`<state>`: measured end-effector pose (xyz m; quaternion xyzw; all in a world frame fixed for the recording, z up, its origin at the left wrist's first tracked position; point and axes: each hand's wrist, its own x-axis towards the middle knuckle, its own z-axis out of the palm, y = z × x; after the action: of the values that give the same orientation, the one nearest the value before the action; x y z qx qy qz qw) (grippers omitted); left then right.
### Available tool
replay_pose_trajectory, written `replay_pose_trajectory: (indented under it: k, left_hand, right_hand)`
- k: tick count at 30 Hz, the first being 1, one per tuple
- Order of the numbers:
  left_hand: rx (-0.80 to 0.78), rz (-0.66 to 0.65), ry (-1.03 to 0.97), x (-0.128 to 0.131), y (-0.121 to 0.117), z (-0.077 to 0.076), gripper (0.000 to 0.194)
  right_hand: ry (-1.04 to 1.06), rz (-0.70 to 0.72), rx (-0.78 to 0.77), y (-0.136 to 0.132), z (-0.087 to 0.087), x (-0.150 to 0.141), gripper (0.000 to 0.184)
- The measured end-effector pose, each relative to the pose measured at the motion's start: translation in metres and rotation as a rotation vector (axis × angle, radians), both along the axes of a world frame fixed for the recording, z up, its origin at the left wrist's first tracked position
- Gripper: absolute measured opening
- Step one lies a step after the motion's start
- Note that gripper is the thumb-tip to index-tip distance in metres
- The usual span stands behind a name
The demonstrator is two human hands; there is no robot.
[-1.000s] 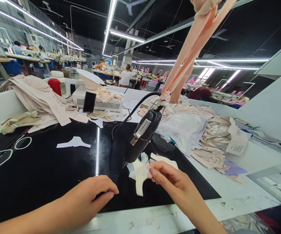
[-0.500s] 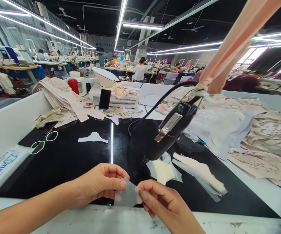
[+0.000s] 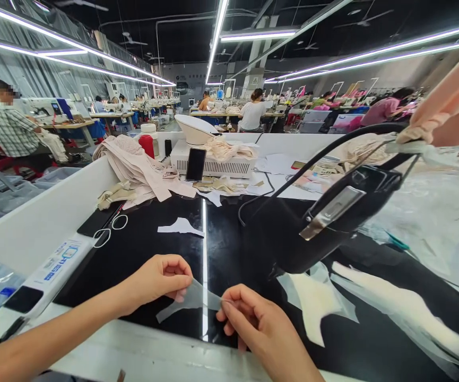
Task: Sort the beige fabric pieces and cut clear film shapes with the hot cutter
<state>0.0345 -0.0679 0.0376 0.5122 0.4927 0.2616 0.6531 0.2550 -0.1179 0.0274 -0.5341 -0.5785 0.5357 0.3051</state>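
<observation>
A sheer, whitish cut fabric piece (image 3: pixel 196 298) is stretched between my hands, low over the black work surface (image 3: pixel 245 265). My left hand (image 3: pixel 157 278) pinches its upper left edge between thumb and fingers. On the other side, my right hand (image 3: pixel 259 318) grips the right tip with thumb and forefinger. One end of the fabric hangs down to the left below my left fingers. Beyond my hands lies a white curved template-like piece (image 3: pixel 179 226). Cream pieces with sheer fabric (image 3: pixel 312 300) rest right of my right hand, beside a longer cream-and-sheer stack (image 3: pixel 408 307).
A black corded device (image 3: pixel 332 217) with a metal plate hangs at right from a peach fabric strip (image 3: pixel 444 106). Beige fabric (image 3: pixel 133 164), a phone (image 3: pixel 196 164) and a vented white box (image 3: pixel 233 167) stand at the back. White-handled scissors (image 3: pixel 110 231) lie left. People sit beyond.
My view has turned left, so the table things sit further right. The sheer piece, earlier bunched between close hands, is now spread wider with my hands further apart.
</observation>
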Motion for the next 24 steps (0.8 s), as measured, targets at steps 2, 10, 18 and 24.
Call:
replay_pose_trajectory:
  k: [2, 10, 18, 24]
  left_hand:
    - [0.018, 0.012, 0.036, -0.006, 0.003, -0.001, 0.016]
    - [0.066, 0.015, 0.096, -0.015, 0.011, -0.005, 0.013]
    - [0.195, 0.017, 0.094, -0.007, 0.030, -0.007, 0.021]
    - [0.208, 0.008, 0.110, -0.013, 0.045, -0.014, 0.023]
  right_hand:
    - [-0.045, 0.031, 0.033, 0.005, -0.003, -0.005, 0.026]
    - [-0.123, 0.067, 0.135, 0.011, -0.010, -0.016, 0.021]
    - [-0.268, 0.017, 0.305, 0.021, -0.009, -0.013, 0.021]
    - [-0.412, -0.028, 0.721, 0.014, -0.026, -0.009, 0.022]
